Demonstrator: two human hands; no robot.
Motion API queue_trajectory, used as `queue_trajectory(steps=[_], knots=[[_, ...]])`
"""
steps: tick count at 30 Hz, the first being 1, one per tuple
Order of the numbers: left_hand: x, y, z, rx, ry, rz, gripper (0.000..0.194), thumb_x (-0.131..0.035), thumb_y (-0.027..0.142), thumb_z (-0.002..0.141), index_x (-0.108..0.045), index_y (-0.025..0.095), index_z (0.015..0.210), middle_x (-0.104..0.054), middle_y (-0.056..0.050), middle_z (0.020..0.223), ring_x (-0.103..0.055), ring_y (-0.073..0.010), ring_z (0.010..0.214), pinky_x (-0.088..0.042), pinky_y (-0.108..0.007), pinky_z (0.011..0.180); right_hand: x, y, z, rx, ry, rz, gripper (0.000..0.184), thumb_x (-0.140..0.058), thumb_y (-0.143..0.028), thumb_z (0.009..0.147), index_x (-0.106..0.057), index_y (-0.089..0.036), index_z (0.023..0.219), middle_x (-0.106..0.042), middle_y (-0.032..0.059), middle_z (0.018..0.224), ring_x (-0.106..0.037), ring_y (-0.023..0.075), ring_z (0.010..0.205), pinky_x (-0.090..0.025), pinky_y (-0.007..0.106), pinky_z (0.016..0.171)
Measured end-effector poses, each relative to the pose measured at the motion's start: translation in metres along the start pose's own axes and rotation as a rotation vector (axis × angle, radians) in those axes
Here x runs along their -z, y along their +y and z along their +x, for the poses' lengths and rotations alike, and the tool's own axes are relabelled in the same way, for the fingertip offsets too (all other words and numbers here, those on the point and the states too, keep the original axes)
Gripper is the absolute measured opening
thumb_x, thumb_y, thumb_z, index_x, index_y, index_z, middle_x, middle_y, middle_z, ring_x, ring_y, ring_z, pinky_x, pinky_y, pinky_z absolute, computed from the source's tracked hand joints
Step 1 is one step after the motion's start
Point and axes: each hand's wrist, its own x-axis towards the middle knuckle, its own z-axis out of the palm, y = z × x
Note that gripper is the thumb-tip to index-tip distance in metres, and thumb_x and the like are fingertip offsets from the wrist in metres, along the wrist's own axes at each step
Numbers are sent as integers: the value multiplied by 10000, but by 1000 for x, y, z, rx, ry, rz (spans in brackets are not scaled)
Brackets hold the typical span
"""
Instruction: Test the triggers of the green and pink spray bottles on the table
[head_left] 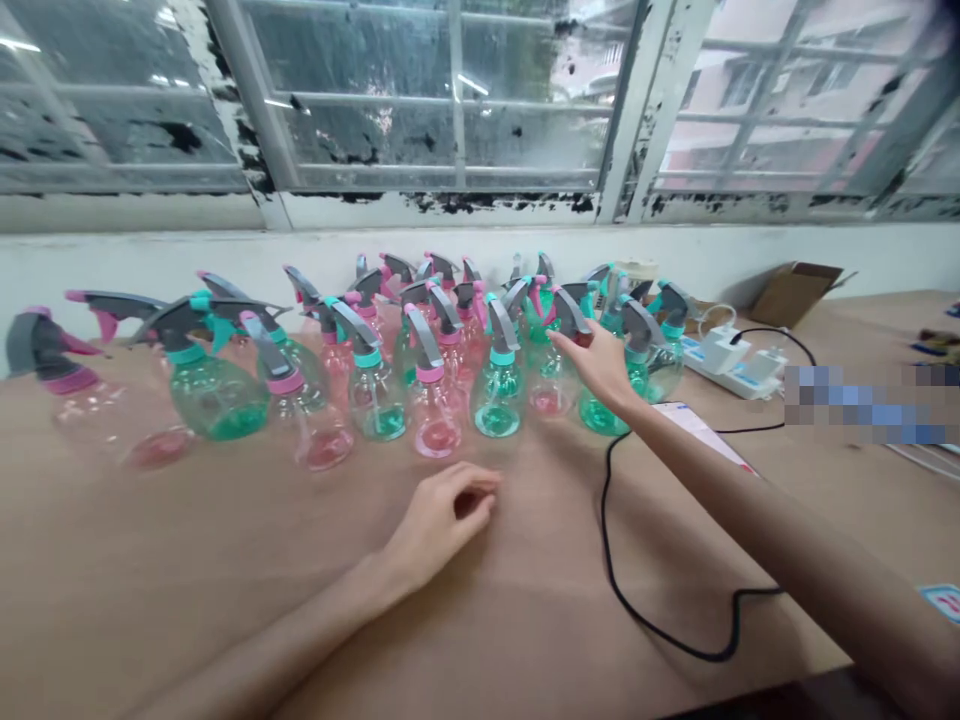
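Note:
Several small clear spray bottles, some pink and some teal, stand crowded along the back of a brown table (225, 560). My right hand (600, 365) reaches into the group, fingers stretched out, touching the grey trigger of a pink spray bottle (555, 385) beside a teal spray bottle (499, 385). My left hand (442, 515) rests on the table in front of the bottles, fingers loosely curled, holding nothing. A pink bottle (435, 410) stands just beyond it.
A black cable (611, 560) loops across the table to a white power strip (731, 360) with plugs at the right. A cardboard box (795, 290) sits near the wall. A white card (701, 430) lies under my right forearm. Windows run behind.

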Motion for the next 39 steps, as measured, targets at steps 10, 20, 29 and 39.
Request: queue_trajectory(steps=[10, 20, 29, 39], knots=[[22, -3, -2, 434, -36, -615, 277, -776, 218, 647, -650, 170, 889, -718, -39, 944, -675, -211, 956, -503, -380, 903, 29, -24, -56, 78, -132, -74, 314, -626, -499, 805, -647, -188, 846, -666, 47, 768, -608, 210, 697, -440, 332, 649], [34, -14, -16, 437, 108, -418, 212, -741, 332, 681, -647, 170, 780, -683, -8, 776, -652, -165, 734, -528, -314, 759, 46, -21, -78, 42, -360, 226, 291, -666, -435, 820, -641, -254, 1046, -668, 32, 1033, -638, 229, 917, -494, 415, 850], [90, -42, -82, 537, 395, -82, 273, -669, 442, 737, -689, 203, 868, -747, -41, 866, -704, -238, 822, -581, -329, 720, 46, -29, -81, 3, -471, 417, 318, -718, -391, 790, -619, -285, 1072, -668, 12, 994, -640, 213, 929, -517, 375, 825], [36, -17, -47, -274, 126, 516, 249, -456, 173, 931, -645, 208, 1090, -689, -69, 1130, -660, -205, 1034, -550, -368, 902, 38, -40, -66, 24, -541, 474, 492, -718, -372, 768, -575, -329, 1237, -645, 29, 1193, -611, 264, 1073, -484, 418, 899]])
